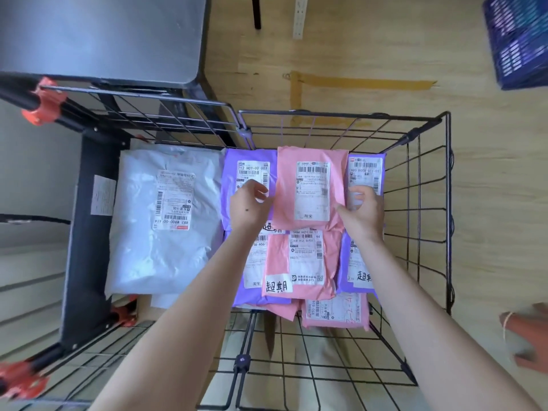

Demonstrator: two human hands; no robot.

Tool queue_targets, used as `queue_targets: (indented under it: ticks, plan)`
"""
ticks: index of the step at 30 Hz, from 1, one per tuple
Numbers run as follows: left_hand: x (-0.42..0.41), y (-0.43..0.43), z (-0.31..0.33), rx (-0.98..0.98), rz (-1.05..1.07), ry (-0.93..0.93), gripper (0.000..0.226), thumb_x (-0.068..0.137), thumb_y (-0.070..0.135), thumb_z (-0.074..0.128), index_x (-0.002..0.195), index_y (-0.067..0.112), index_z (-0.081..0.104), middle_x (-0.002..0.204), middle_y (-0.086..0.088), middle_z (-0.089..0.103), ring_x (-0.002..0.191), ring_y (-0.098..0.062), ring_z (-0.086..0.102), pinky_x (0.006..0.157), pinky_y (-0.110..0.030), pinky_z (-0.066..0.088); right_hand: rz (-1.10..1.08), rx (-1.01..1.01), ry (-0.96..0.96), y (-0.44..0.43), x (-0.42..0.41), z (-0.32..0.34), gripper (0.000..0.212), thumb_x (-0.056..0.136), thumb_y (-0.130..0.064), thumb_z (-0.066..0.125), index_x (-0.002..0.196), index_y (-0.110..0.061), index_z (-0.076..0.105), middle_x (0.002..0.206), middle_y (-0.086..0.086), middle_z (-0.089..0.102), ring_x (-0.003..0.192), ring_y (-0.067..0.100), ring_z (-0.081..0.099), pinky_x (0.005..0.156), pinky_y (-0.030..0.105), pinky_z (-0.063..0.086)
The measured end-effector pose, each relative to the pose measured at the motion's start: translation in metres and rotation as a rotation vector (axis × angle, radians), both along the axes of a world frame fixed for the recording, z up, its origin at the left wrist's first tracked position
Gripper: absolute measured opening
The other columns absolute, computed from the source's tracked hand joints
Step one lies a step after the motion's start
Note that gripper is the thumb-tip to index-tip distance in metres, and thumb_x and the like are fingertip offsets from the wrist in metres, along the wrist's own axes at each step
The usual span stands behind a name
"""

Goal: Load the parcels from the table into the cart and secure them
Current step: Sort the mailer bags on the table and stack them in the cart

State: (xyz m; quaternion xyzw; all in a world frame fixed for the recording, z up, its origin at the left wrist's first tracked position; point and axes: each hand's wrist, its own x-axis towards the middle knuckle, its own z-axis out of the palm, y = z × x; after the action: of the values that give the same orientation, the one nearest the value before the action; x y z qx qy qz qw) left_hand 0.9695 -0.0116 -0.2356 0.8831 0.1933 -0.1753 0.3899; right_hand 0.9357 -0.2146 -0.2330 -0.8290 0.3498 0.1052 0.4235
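Over the cart (341, 115), left grip (250, 204) and right grip (363, 213) both pinch the top pink parcel (311, 161).

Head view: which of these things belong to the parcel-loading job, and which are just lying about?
Part of the job: wire cart, top pink parcel gripped by left hand and right hand, purple parcels, white parcel.
Just lying about: blue crate, floor tape.

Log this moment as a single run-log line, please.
step: loading | left hand: grips pink parcel, left edge | right hand: grips right edge | parcel: atop purple parcels in cart
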Motion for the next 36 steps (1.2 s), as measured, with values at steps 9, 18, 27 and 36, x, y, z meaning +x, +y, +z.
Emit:
queue_targets:
  ticks: [9,18,27,36]
  plan:
    - [-0.031,-0.006,0.101,-0.107,0.084,-0.164,0.010,0.083,0.009,0.065,0.076,0.015,0.061,0.068,0.015,0.057,0.060,-0.007,0.052,0.058,-0.019,0.039,0.166,0.069,-0.160,0.017,-0.017,0.104,0.035,0.080,-0.002,0.070,0.107,-0.023,0.060,0.115,0.002,0.053,0.098,0.011,0.053,0.086,0.020,0.042]
    - [-0.069,-0.007,0.242,-0.226,0.239,-0.297,0.006,0.084,0.013,0.068,0.079,0.014,0.064,0.068,0.008,0.059,0.056,-0.006,0.051,0.048,-0.012,0.035,0.446,0.137,-0.327,0.028,-0.038,0.245,0.022,0.084,-0.006,0.065,0.090,-0.027,0.062,0.092,-0.006,0.064,0.078,0.004,0.058,0.068,0.009,0.044]
    - [-0.152,0.013,0.353,-0.164,0.385,-0.502,0.017,0.085,0.014,0.069,0.071,0.019,0.060,0.057,0.013,0.048,0.044,0.001,0.043,0.046,-0.012,0.033,0.936,0.022,-0.428,0.055,-0.067,0.360,0.011,0.089,-0.019,0.061,0.090,-0.030,0.064,0.070,-0.011,0.059,0.063,-0.004,0.051,0.060,0.013,0.040]
    - [-0.240,0.055,0.413,-0.009,0.635,-0.701,0.012,0.082,0.012,0.069,0.073,0.018,0.064,0.062,0.003,0.060,0.052,-0.005,0.048,0.050,-0.013,0.038,1.217,0.163,-0.550,0.098,-0.093,0.414,0.012,0.089,-0.015,0.063,0.088,-0.026,0.068,0.076,-0.007,0.065,0.073,-0.002,0.054,0.063,0.006,0.040]
